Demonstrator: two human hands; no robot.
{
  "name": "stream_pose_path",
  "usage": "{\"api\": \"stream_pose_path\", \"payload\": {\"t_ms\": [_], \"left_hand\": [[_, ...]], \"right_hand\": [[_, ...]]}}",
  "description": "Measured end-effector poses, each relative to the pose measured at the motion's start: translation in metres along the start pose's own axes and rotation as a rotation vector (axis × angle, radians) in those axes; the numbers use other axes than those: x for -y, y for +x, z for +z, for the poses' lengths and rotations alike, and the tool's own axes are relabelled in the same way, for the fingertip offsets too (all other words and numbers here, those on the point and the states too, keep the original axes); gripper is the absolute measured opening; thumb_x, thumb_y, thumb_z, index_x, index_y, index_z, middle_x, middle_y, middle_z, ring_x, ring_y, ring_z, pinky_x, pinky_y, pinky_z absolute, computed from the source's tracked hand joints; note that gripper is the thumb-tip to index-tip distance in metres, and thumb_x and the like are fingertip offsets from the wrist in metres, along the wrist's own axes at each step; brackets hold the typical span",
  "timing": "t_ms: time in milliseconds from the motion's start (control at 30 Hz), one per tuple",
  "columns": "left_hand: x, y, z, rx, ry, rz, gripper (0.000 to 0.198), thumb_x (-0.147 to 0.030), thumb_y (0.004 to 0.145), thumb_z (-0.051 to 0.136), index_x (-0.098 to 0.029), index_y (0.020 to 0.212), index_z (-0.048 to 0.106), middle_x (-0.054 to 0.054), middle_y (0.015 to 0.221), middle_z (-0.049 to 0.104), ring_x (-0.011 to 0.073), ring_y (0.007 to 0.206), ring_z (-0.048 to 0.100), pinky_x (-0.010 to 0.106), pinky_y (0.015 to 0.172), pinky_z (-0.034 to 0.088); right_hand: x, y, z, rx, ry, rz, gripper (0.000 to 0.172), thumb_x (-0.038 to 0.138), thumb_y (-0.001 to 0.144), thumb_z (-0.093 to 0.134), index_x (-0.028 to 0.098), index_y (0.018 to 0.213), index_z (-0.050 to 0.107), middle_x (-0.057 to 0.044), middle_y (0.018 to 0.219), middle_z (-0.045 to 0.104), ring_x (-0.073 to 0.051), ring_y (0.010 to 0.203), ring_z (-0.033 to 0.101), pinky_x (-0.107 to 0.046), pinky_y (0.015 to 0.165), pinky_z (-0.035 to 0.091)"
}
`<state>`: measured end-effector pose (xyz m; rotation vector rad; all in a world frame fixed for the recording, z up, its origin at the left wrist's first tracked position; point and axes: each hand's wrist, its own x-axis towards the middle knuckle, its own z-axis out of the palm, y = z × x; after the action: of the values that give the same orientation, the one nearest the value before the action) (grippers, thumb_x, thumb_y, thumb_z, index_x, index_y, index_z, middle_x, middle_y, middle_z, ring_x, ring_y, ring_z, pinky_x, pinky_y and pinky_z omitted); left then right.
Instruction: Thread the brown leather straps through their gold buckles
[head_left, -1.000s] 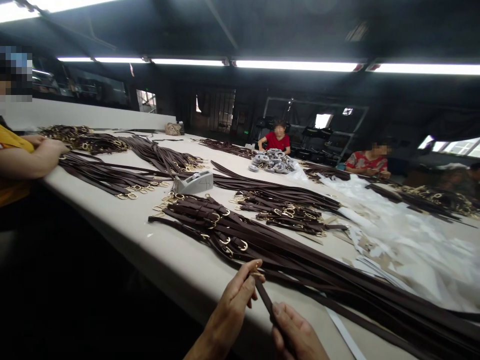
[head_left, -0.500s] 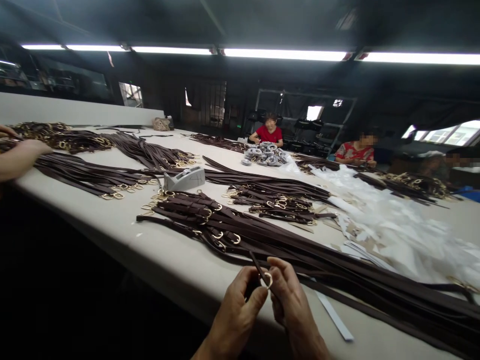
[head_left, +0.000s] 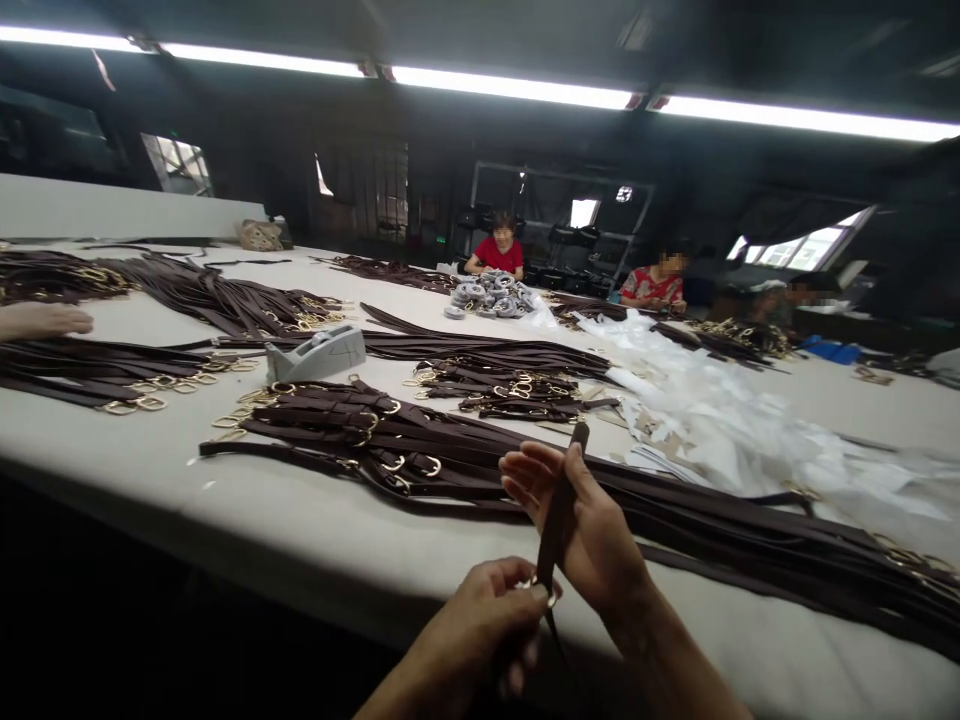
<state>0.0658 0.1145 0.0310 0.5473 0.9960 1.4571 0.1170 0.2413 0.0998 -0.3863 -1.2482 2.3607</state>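
Note:
My left hand (head_left: 484, 620) is closed in a pinch on a dark brown leather strap (head_left: 556, 525), where a gold-coloured metal ring or buckle (head_left: 553, 601) sits round it. Above it, the upper part of the strap runs along the palm of my right hand (head_left: 604, 545). The right thumb presses on the strap while the other fingers are stretched out behind it. A thin dark length hangs below the left hand. Just beyond both hands lies a pile of long brown straps (head_left: 465, 450) with gold buckles at its left end.
A grey tape dispenser (head_left: 319, 352) stands left of the pile. Short buckled straps (head_left: 510, 388), crumpled clear plastic (head_left: 727, 400) and grey coiled rolls (head_left: 491, 295) lie farther back. Another person's hand (head_left: 49, 321) reaches in at left; co-workers sit across the table (head_left: 420, 548).
The strap has been turned up so its upper part stands along my right palm. My right fingers have opened out, and my left hand has dropped lower on the ring. The view has swung right.

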Motion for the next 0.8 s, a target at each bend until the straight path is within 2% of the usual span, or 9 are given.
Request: {"api": "stream_pose_path", "payload": {"t_ms": [67, 133, 200, 300, 433, 567, 733, 800], "left_hand": [[0.001, -0.002, 0.004, 0.121, -0.086, -0.056, 0.044, -0.053, 0.083, 0.064, -0.013, 0.1, 0.06, -0.004, 0.051, 0.054, 0.0044, 0.032, 0.038, 0.014, 0.031, 0.024], [0.0, -0.004, 0.005, 0.176, -0.155, -0.06, 0.043, -0.055, 0.084, 0.063, -0.012, 0.094, 0.06, -0.003, 0.051, 0.053, 0.0036, 0.032, 0.037, 0.014, 0.031, 0.022], [0.001, -0.004, 0.004, 0.122, -0.157, -0.025, 0.042, -0.055, 0.084, 0.063, -0.013, 0.09, 0.059, -0.004, 0.051, 0.053, 0.0025, 0.031, 0.034, 0.015, 0.031, 0.019], [0.005, -0.002, 0.0, -0.013, -0.064, 0.056, 0.041, -0.055, 0.084, 0.063, -0.015, 0.084, 0.057, -0.005, 0.049, 0.053, 0.0022, 0.029, 0.029, 0.016, 0.031, 0.013], [0.01, -0.001, -0.006, -0.074, 0.069, 0.069, 0.045, -0.06, 0.084, 0.061, -0.016, 0.083, 0.055, -0.005, 0.048, 0.053, 0.0031, 0.029, 0.028, 0.018, 0.031, 0.011], [0.01, 0.0, -0.008, -0.096, 0.211, 0.071, 0.05, -0.067, 0.082, 0.058, -0.017, 0.083, 0.054, -0.007, 0.047, 0.05, 0.0043, 0.031, 0.028, 0.019, 0.032, 0.015], [0.006, 0.001, -0.006, -0.15, 0.359, 0.074, 0.051, -0.069, 0.083, 0.055, -0.018, 0.081, 0.052, -0.007, 0.048, 0.048, 0.0056, 0.034, 0.029, 0.019, 0.035, 0.018], [0.001, -0.001, -0.001, -0.15, 0.381, 0.08, 0.048, -0.065, 0.085, 0.054, -0.017, 0.086, 0.053, -0.006, 0.05, 0.05, 0.0059, 0.035, 0.031, 0.019, 0.035, 0.019]], "right_hand": [[0.008, 0.003, -0.004, 0.024, 0.159, 0.016, 0.045, 0.057, 0.096, 0.049, 0.019, 0.104, 0.073, -0.007, 0.101, 0.074, -0.025, 0.111, 0.062, -0.044, 0.109, 0.042], [0.014, 0.004, -0.012, 0.021, 0.227, 0.027, 0.045, 0.055, 0.098, 0.046, 0.019, 0.105, 0.072, -0.006, 0.099, 0.075, -0.024, 0.108, 0.064, -0.043, 0.106, 0.045], [0.017, 0.002, -0.022, 0.013, 0.204, 0.036, 0.045, 0.055, 0.097, 0.048, 0.019, 0.111, 0.07, -0.007, 0.104, 0.074, -0.024, 0.109, 0.063, -0.042, 0.104, 0.047], [0.017, -0.007, -0.041, 0.012, 0.038, 0.049, 0.048, 0.056, 0.092, 0.058, 0.018, 0.121, 0.066, -0.01, 0.113, 0.071, -0.024, 0.108, 0.062, -0.04, 0.099, 0.049], [0.011, -0.029, -0.061, 0.035, -0.232, 0.111, 0.046, 0.051, 0.085, 0.071, 0.019, 0.118, 0.067, -0.011, 0.108, 0.071, -0.023, 0.1, 0.063, -0.037, 0.09, 0.052], [0.003, -0.046, -0.065, 0.013, -0.311, 0.187, 0.04, 0.047, 0.082, 0.076, 0.018, 0.109, 0.069, -0.008, 0.095, 0.071, -0.019, 0.084, 0.065, -0.033, 0.077, 0.053], [0.0, -0.054, -0.062, -0.157, -0.318, 0.176, 0.043, 0.05, 0.072, 0.084, 0.015, 0.093, 0.071, -0.009, 0.082, 0.072, -0.018, 0.07, 0.066, -0.03, 0.066, 0.055], [0.0, -0.057, -0.06, -0.208, -0.348, 0.151, 0.046, 0.051, 0.068, 0.086, 0.013, 0.09, 0.072, -0.009, 0.079, 0.072, -0.018, 0.067, 0.066, -0.029, 0.063, 0.056]]}}
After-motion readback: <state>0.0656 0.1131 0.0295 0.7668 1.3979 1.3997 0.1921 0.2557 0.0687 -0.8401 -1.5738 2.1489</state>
